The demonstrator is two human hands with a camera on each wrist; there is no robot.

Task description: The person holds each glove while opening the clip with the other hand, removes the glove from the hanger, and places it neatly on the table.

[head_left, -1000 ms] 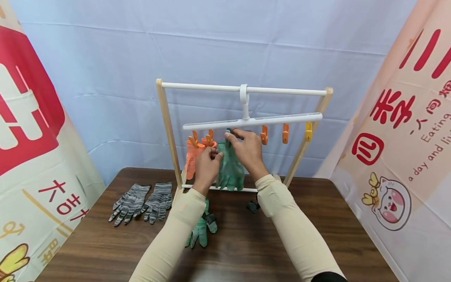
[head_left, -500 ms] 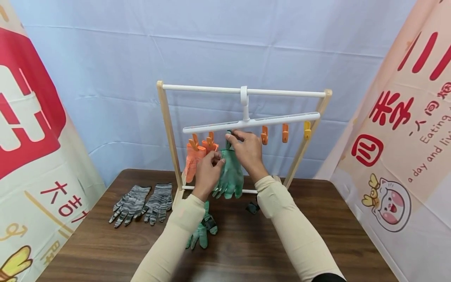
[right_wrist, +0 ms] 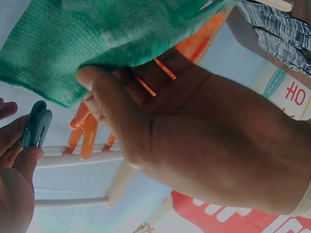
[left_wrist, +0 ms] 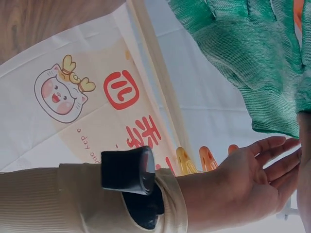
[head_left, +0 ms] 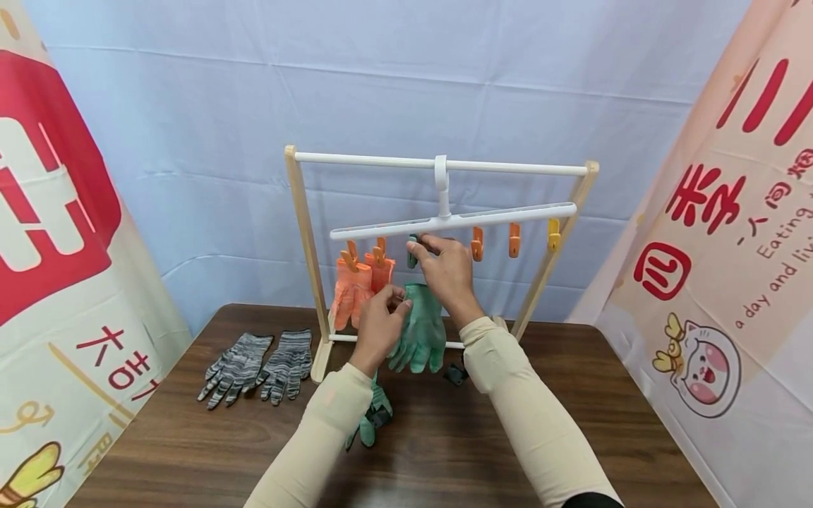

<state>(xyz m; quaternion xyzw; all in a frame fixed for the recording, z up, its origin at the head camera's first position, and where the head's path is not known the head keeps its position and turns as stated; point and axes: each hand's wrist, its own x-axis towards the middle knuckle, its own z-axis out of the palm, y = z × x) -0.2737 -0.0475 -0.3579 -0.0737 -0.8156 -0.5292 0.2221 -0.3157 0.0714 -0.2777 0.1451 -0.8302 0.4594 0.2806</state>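
Note:
My left hand (head_left: 383, 323) pinches the side of a green knitted glove (head_left: 422, 331) near its cuff, and the glove's fingers hang down. The right hand (head_left: 449, 271) holds a dark green clothespin (head_left: 412, 255) under the white hanger (head_left: 394, 228). A gap separates the cuff from this clothespin; the right wrist view shows the clothespin (right_wrist: 38, 125) between thumb and fingers, below the glove's cuff (right_wrist: 53, 87). Two orange gloves (head_left: 351, 293) hang from orange clothespins (head_left: 379, 251) left of my hands. In the left wrist view the right hand (left_wrist: 252, 177) is partly hidden at the edge.
The hanger hooks over a wood-and-white rack (head_left: 517, 167), its left end tilted low. Two orange clothespins (head_left: 514, 240) and a yellow clothespin (head_left: 554, 236) hang at right. Grey striped gloves (head_left: 236, 370) lie on the brown table (head_left: 546, 423); another green glove (head_left: 366, 432) lies below my left forearm.
The left hand has moved down and slightly right with the green glove, whose cuff has come away below the dark green clothespin. The right hand stays at that clothespin.

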